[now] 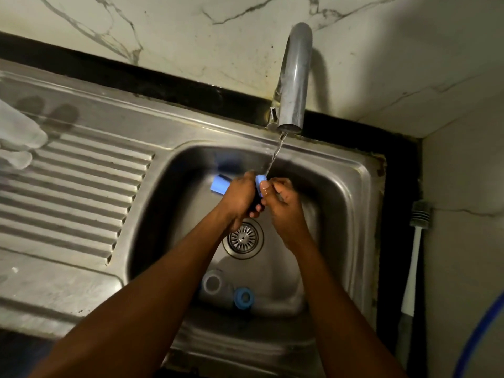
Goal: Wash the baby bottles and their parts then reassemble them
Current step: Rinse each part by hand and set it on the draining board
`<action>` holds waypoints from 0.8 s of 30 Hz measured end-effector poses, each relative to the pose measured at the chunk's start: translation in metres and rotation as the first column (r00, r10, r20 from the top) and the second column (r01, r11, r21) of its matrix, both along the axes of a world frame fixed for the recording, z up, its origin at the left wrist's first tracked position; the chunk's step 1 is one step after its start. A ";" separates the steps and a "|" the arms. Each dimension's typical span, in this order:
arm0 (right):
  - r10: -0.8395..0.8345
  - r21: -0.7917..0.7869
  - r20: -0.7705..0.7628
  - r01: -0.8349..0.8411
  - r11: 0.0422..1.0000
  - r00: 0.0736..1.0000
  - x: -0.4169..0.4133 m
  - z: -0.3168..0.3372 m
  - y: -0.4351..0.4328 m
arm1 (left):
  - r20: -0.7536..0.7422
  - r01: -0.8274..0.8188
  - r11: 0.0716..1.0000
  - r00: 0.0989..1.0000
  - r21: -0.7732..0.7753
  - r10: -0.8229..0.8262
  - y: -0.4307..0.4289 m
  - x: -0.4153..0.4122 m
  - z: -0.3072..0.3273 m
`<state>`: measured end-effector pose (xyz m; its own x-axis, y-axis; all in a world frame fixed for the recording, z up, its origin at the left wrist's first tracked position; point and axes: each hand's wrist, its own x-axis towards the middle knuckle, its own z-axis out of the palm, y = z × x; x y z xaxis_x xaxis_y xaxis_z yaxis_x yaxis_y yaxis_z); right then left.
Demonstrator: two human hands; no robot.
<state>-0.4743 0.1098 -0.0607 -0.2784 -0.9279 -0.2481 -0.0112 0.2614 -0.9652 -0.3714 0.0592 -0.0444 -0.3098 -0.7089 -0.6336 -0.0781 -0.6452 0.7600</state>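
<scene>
Over the steel sink basin (335, 214), my left hand (241, 197) grips a light blue bottle (219, 184) whose end sticks out to the left. My right hand (283, 203) pinches the bottle's blue top end (259, 180) under the thin stream of water (275, 154) from the tap (293, 77). At the basin's near wall lie a clear bottle (212, 285) with its mouth up and a blue ring (244, 297) beside it. What my right fingers hold at the top is partly hidden.
The drain strainer (243, 238) sits below my hands. A ribbed draining board (73, 192) spreads to the left, with clear bottle parts (19, 143) at its far left edge. A white-handled bottle brush (416, 255) lies on the right counter. A blue hose (477, 336) curves at bottom right.
</scene>
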 end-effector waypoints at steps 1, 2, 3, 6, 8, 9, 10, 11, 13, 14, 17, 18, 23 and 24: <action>-0.068 0.008 0.011 0.068 0.998 0.998 0.001 0.002 -0.001 | 0.040 0.029 0.999 0.999 -0.018 -0.029 0.003 -0.002 -0.003; -0.132 0.017 0.009 0.132 0.991 0.991 0.002 0.000 -0.002 | 0.076 0.035 0.998 0.997 -0.044 -0.031 0.006 -0.005 -0.006; -0.181 0.024 -0.002 0.181 0.983 0.983 0.003 0.000 -0.003 | 0.088 0.010 0.998 0.996 -0.066 -0.004 0.009 -0.008 -0.009; -0.191 0.013 -0.106 0.194 0.981 0.976 0.008 0.003 -0.007 | -0.074 -0.124 0.992 0.989 0.012 0.125 0.013 -0.012 -0.010; -0.091 0.044 -0.068 0.095 0.995 0.993 0.012 0.004 -0.009 | -0.091 -0.135 0.990 0.986 0.027 0.137 0.009 -0.012 -0.008; -0.022 0.064 0.013 0.021 0.998 1.000 0.011 0.007 -0.007 | -0.038 -0.127 0.992 0.991 0.011 0.127 0.005 -0.012 -0.007; 0.054 0.067 0.070 -0.059 0.996 0.996 0.009 0.007 -0.005 | 0.021 -0.117 0.993 0.993 0.000 0.117 0.001 -0.010 -0.005; 0.139 0.056 0.083 -0.144 0.988 0.987 0.005 0.008 -0.003 | 0.059 -0.104 0.995 0.993 0.012 0.103 -0.003 -0.008 -0.003; 0.217 -0.007 0.060 -0.217 0.976 0.974 -0.005 0.007 0.001 | 0.055 -0.075 0.992 0.996 0.097 0.070 -0.009 -0.003 0.003; 0.190 -0.038 0.047 -0.189 0.981 0.981 -0.007 0.009 0.001 | 0.017 -0.050 0.987 0.999 0.151 0.048 -0.011 -0.001 0.007; -0.047 -0.035 0.136 0.052 0.998 0.990 -0.004 0.018 -0.005 | -0.130 0.037 0.958 0.991 0.286 0.001 -0.010 0.001 0.014; -0.103 -0.013 0.138 0.105 0.994 0.985 -0.001 0.019 -0.007 | -0.180 0.050 0.950 0.984 0.309 0.007 -0.006 -0.001 0.014; -0.048 0.145 0.124 0.030 0.989 0.991 0.007 0.020 -0.008 | -0.275 -0.025 0.902 0.948 0.432 0.157 0.005 -0.008 0.013; -0.029 0.168 0.207 -0.006 0.986 0.978 0.005 0.022 -0.007 | -0.303 -0.034 0.883 0.932 0.469 0.197 0.003 -0.008 0.013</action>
<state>-0.4697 0.1026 -0.0383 -0.2147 -0.8654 -0.4527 0.1891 0.4179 -0.8886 -0.3799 0.0622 -0.0313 -0.4928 -0.4166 -0.7640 0.2227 -0.9091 0.3521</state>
